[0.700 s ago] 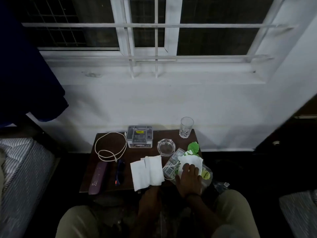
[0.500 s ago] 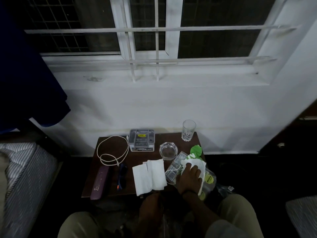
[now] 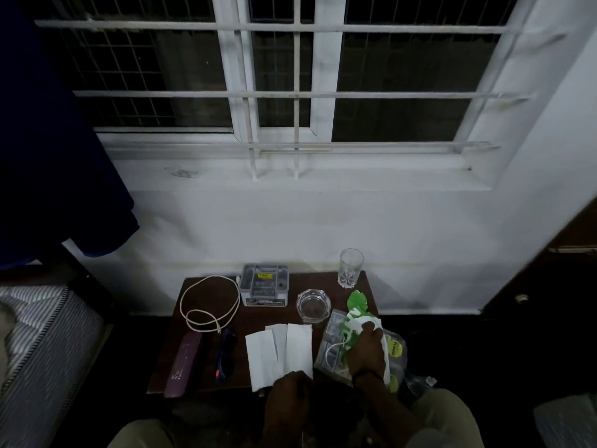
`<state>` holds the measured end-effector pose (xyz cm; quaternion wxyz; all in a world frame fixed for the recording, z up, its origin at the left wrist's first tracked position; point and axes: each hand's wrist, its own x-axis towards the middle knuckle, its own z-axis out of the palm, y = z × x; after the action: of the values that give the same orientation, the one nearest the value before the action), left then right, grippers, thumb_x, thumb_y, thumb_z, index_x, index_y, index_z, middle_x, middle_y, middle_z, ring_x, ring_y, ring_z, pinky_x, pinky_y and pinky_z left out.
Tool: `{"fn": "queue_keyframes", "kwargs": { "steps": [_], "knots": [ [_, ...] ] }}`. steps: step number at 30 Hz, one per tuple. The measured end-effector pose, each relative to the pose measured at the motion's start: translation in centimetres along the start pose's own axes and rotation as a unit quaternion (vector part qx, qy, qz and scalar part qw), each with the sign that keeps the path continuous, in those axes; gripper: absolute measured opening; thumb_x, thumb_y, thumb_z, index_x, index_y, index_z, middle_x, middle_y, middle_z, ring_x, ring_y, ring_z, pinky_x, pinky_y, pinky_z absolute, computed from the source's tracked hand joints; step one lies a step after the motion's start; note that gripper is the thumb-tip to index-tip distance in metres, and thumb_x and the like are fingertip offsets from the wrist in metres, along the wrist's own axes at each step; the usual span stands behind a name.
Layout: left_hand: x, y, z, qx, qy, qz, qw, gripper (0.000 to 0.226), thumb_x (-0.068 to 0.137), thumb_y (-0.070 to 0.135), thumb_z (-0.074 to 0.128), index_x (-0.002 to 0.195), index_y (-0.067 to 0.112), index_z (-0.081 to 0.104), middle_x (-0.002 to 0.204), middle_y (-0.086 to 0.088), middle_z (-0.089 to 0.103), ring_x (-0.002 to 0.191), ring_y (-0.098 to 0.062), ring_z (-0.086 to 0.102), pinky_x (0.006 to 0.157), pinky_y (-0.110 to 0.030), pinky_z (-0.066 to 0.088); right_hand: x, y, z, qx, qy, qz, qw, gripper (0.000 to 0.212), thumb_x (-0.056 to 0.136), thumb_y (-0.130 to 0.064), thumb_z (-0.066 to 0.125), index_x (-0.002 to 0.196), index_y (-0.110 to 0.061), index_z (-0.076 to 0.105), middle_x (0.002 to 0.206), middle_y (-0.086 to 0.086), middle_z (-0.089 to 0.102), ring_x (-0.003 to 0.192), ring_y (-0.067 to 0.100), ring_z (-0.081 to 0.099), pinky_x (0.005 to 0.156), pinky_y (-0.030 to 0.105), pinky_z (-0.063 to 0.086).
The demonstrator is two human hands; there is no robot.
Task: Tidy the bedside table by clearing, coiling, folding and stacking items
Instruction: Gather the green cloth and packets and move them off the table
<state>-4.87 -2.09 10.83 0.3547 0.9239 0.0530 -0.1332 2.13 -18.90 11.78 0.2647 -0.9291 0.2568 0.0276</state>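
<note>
The right hand point(image 3: 366, 350) grips a white-and-green wrapper point(image 3: 363, 320) at the table's point(image 3: 258, 318) right front corner, its long axis running front to back with the green end toward the wall, while the left hand point(image 3: 289, 399) touches the tissues' point(image 3: 279, 352) near edge, its grip too dark to tell.

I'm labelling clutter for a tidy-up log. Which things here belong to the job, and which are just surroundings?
Job: white and green wrapper under the right hand, clear packets, white tissues at the left hand, cable, purple case, sunglasses, ashtray, glass, grey box.

Surroundings: window bars, bed.
</note>
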Motion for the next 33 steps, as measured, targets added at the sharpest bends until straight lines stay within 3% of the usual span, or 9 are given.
{"fn": "queue_keyframes", "kwargs": {
  "steps": [3,6,10,14,20,23,26,31,33],
  "knots": [
    [-0.9,1.8,-1.4,-0.001,0.016,0.028,0.999,0.020,0.089,0.023,0.053,0.091,0.032,0.071,0.088,0.016,0.068,0.087,0.001,0.063,0.079,-0.004,0.041,-0.4,-0.4,-1.9,0.029,0.029,-0.022,0.999,0.049,0.075,0.001,0.057,0.122,-0.004,0.043,0.125,0.022,0.044,0.096,0.045,0.060,0.075,0.045,0.050],
    [-1.3,2.6,-2.1,-0.036,0.037,0.031,0.998,0.024,0.087,0.019,0.056,0.078,0.037,0.069,0.075,0.020,0.065,0.074,0.006,0.060,0.074,0.000,0.040,-1.2,-0.9,-3.6,0.057,0.053,-0.054,0.995,0.051,0.071,0.005,0.058,0.120,-0.002,0.046,0.122,0.022,0.045,0.094,0.046,0.060,0.075,0.045,0.049],
    [-1.4,3.8,-3.5,-0.151,0.081,0.026,0.985,0.033,0.085,0.008,0.053,0.072,0.032,0.071,0.072,0.012,0.073,0.069,-0.003,0.069,0.072,-0.024,0.057,-2.6,-1.7,-5.8,0.090,0.067,-0.096,0.989,0.052,0.072,0.008,0.059,0.120,-0.005,0.046,0.123,0.018,0.043,0.094,0.043,0.060,0.076,0.046,0.052],
    [-1.0,5.1,-5.4,-0.235,0.118,0.028,0.964,0.036,0.086,0.003,0.057,0.072,0.033,0.071,0.072,0.009,0.074,0.074,-0.005,0.069,0.075,-0.028,0.057,-5.1,-2.9,-8.1,0.139,0.108,-0.135,0.975,0.046,0.073,0.014,0.055,0.116,-0.005,0.053,0.114,0.016,0.048,0.098,0.039,0.057,0.075,0.032,0.043],
    [-0.4,6.0,-8.3,-0.332,0.077,0.010,0.940,0.022,0.088,0.008,0.063,0.089,0.030,0.068,0.099,0.000,0.073,0.098,-0.021,0.066,0.088,-0.047,0.054,-8.6,-4.2,-12.6,0.232,0.157,-0.225,0.933,0.048,0.076,0.012,0.060,0.119,-0.010,0.065,0.090,0.005,0.055,0.081,-0.008,0.054,0.070,-0.002,0.037],
    [-1.5,7.8,-10.1,-0.406,0.027,0.005,0.913,0.016,0.091,0.008,0.060,0.094,0.023,0.065,0.110,-0.011,0.068,0.100,-0.022,0.060,0.084,-0.036,0.047,-10.3,-4.8,-14.9,0.373,0.093,-0.201,0.901,0.036,0.077,0.004,0.061,0.101,-0.021,0.072,0.088,0.013,0.061,0.069,0.011,0.062,0.063,0.016,0.048],
    [-2.9,9.5,-11.7,-0.472,-0.002,0.002,0.882,0.012,0.095,0.014,0.055,0.099,0.024,0.060,0.102,0.003,0.064,0.098,-0.016,0.054,0.089,-0.033,0.039,-11.9,-5.3,-16.7,0.541,-0.056,-0.166,0.823,0.027,0.078,0.004,0.059,0.095,-0.011,0.074,0.075,0.024,0.064,0.053,0.026,0.052,0.045,0.029,0.041],
    [-3.9,9.4,-12.7,-0.542,-0.077,-0.022,0.836,0.043,0.089,0.054,0.055,0.123,0.028,0.061,0.121,0.000,0.066,0.117,-0.021,0.058,0.101,-0.043,0.045,-13.7,-6.1,-18.7,0.661,-0.298,-0.159,0.670,0.048,0.081,0.004,0.058,0.128,0.008,0.053,0.122,0.034,0.059,0.109,0.050,0.059,0.094,0.056,0.048],
    [-4.1,9.0,-12.6,-0.610,-0.137,-0.040,0.780,0.065,0.081,0.061,0.060,0.129,0.016,0.061,0.131,-0.013,0.063,0.125,-0.033,0.055,0.112,-0.053,0.036,-14.0,-6.1,-19.0,0.676,-0.351,-0.141,0.632,0.040,0.093,-0.002,0.047,0.132,0.007,0.049,0.130,0.032,0.054,0.114,0.047,0.059,0.090,0.050,0.054]
  ]
}}
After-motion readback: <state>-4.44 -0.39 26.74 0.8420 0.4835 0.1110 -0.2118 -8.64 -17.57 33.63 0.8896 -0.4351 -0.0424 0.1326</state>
